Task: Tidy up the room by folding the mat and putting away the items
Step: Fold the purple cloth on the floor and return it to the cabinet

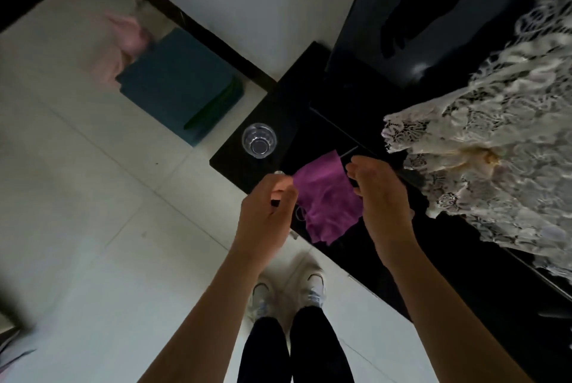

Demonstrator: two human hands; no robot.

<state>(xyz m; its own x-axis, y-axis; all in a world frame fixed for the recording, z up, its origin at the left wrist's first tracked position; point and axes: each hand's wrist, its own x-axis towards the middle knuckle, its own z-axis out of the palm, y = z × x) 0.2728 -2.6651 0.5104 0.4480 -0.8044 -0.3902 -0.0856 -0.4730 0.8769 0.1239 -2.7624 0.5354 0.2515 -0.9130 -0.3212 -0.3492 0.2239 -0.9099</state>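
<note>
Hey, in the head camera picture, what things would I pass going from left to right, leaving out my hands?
folded mat → glass → purple cloth → lace cloth

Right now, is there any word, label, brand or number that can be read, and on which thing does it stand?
None. The glass, purple cloth, lace cover and folded mat bear no writing; the shoes are too blurred to tell.
</note>
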